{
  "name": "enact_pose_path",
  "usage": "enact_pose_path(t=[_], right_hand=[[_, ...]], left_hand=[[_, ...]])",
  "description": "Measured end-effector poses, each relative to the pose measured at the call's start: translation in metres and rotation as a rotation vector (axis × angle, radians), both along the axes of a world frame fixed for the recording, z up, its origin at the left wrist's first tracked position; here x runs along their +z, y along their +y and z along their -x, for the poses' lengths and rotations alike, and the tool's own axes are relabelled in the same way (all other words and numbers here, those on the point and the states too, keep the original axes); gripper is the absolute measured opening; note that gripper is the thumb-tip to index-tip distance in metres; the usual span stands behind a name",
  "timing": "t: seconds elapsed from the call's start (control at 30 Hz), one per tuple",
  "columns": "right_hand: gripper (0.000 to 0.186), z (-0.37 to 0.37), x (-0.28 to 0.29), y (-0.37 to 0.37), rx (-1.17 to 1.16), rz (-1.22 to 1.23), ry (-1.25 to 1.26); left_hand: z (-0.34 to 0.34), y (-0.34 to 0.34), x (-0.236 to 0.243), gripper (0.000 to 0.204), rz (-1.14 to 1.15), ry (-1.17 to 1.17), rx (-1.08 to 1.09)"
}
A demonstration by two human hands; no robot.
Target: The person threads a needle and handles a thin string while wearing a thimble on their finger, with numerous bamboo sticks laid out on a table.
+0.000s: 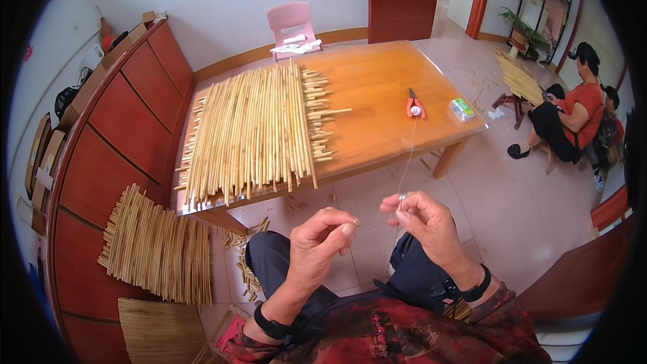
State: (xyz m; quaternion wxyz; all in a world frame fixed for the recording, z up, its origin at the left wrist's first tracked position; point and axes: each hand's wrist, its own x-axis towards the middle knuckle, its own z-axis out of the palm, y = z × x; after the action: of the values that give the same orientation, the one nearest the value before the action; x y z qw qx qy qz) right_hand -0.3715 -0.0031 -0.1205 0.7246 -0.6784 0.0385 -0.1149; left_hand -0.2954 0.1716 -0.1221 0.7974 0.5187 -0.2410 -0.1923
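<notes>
My left hand (322, 237) is raised over my lap, thumb and forefinger pinched together; whatever is between them is too small to make out. Beside it, my right hand (428, 224) pinches a thin thread (406, 165) between thumb and forefinger, and a silvery band circles one finger. The thread runs up over the table edge to a small white spool (416, 111), which lies against the red handles of a pair of pliers (412, 98). A mat of straight yellow sticks (253, 131), two layers laid crosswise, covers the left part of the wooden table (377, 67).
A small green-and-white box (461, 110) sits at the table's right corner. Stick bundles (158, 249) lean against the red cabinets (111, 141) at left, with cut pieces (246, 263) on the floor. A pink chair (292, 23) stands behind. Another person (579, 111) sits at right.
</notes>
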Motion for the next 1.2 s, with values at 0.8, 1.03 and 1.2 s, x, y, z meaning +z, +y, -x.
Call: enact_pose_path(t=[0.8,1.03,1.2], right_hand=[[0.029,-0.010,0.006,0.016,0.225,0.057,-0.145],[0.015,-0.008,0.005,0.018,0.181,-0.020,-0.118],[0.006,-0.009,0.002,0.019,0.031,0.117,-0.259]], left_hand=[[0.005,-0.003,-0.004,0.006,-0.135,-0.044,-0.071],[0.008,-0.003,0.000,0.008,-0.125,0.084,-0.133],[0.009,-0.008,-0.003,0.008,-0.066,0.183,-0.148]])
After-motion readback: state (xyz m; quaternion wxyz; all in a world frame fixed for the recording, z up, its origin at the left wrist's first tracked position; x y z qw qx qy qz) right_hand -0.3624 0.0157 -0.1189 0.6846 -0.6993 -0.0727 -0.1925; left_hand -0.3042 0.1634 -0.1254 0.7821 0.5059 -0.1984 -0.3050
